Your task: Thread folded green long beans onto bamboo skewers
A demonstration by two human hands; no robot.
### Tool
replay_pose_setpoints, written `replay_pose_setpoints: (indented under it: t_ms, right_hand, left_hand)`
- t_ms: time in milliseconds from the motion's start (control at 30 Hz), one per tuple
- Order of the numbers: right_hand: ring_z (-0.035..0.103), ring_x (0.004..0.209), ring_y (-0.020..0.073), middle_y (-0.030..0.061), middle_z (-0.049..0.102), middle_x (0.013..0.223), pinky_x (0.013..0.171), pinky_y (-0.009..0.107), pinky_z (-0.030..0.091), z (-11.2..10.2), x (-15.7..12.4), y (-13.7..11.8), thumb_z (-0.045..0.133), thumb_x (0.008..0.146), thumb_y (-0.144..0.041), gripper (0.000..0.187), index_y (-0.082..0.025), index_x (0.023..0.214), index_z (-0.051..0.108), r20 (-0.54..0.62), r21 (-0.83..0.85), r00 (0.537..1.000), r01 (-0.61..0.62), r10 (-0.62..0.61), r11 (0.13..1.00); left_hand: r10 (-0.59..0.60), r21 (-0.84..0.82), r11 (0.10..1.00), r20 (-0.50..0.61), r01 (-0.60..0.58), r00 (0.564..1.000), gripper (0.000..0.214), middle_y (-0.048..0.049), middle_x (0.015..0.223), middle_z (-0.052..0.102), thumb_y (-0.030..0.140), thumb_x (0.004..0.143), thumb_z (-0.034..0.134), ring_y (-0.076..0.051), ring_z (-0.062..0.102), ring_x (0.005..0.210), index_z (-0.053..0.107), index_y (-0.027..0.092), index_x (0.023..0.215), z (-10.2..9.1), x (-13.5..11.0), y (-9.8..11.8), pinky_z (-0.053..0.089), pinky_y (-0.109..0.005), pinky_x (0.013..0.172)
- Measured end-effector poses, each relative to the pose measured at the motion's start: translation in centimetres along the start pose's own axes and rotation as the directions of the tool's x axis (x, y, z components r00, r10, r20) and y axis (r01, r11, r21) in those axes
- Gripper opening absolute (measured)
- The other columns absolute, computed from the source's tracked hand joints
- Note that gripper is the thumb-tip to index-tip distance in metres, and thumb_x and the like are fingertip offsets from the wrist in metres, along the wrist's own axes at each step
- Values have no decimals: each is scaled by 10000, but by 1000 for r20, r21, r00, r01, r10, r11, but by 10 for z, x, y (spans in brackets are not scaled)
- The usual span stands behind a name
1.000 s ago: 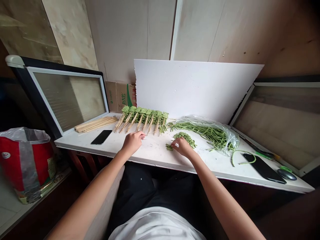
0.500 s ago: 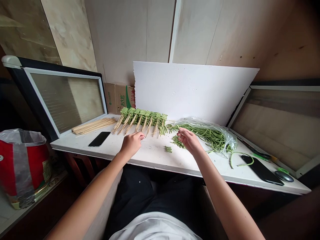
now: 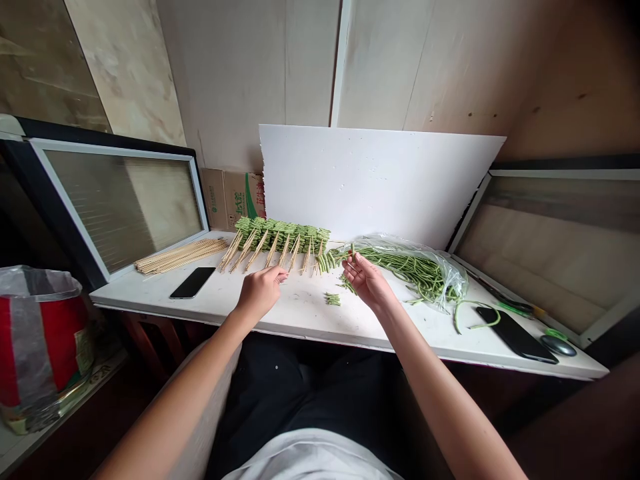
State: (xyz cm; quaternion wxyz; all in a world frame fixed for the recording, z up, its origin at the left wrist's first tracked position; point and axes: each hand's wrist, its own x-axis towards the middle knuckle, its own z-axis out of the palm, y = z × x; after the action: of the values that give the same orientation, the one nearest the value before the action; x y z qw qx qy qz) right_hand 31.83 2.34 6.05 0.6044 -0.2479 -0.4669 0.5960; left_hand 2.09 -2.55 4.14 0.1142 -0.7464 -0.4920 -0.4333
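Right hand (image 3: 367, 281) has risen off the small heap of cut beans (image 3: 333, 299) and now hangs over the ends of the long green beans (image 3: 400, 267), fingers spread and palm turned up. Whether a bean sits between them I can't tell. The heap lies on the white table top (image 3: 300, 322), with a few more pieces (image 3: 347, 285) just under that hand. Left hand (image 3: 259, 291) is much as it was: fingers loosely curled, nothing visibly held, fingertips near the skewers (image 3: 273, 253). Those lie in a tight row, green bean pieces threaded at their far ends and bare sticks pointing toward the person, with a short line of bean pieces (image 3: 326, 262) at the row's right end. The long beans spill from a clear plastic bag (image 3: 447, 283). Farther out lie a bundle of bare skewers (image 3: 180, 257) and a phone (image 3: 193, 283) on the left, another phone (image 3: 517, 335) on the right — and behind everything leans a white board (image 3: 380, 180).
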Motion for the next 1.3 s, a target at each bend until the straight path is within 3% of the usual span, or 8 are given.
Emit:
replay_pose_setpoints:
  t_ms: [333, 467, 900, 1300]
  right_hand:
    - [672, 1301, 264, 62, 783, 1171, 939, 330, 618, 2, -2, -2, 867, 806, -510, 326, -259, 962, 728, 18, -25, 1000, -21, 21, 999]
    - [647, 1346, 272, 70, 770, 1249, 891, 317, 627, 3, -3, -5, 838, 827, -527, 327, -260, 978, 724, 24, -70, 1000, -8, 10, 998]
    - [670, 1309, 310, 81, 800, 1164, 754, 304, 610, 7, -6, -8, 883, 762, -504, 341, -260, 956, 745, -52, -82, 998, 35, -39, 996]
    - [747, 1134, 302, 86, 822, 987, 701, 305, 571, 4, -6, -9, 913, 735, -475, 308, -240, 898, 798, -94, -168, 987, 115, -132, 979]
  left_hand:
    - [6, 35, 999, -12, -5, 1000, 262, -5, 894, 831, 71, 897, 561, -217, 784, 829, 765, 234, 923, 0, 1, 1, 579, -284, 695]
    - [-1, 50, 999, -17, 2, 1000, 260, -2, 874, 828, 76, 893, 566, -214, 776, 810, 764, 243, 918, 1, 1, 0, 569, -277, 676]
    - [-6, 47, 999, 2, 6, 1000, 243, -9, 877, 829, 93, 912, 577, -221, 769, 789, 772, 237, 904, -1, 1, 4, 561, -287, 677]
    - [13, 62, 998, 9, -13, 1000, 346, -8, 898, 830, -32, 832, 549, -232, 787, 849, 773, 224, 892, -6, 2, 6, 555, -281, 672]
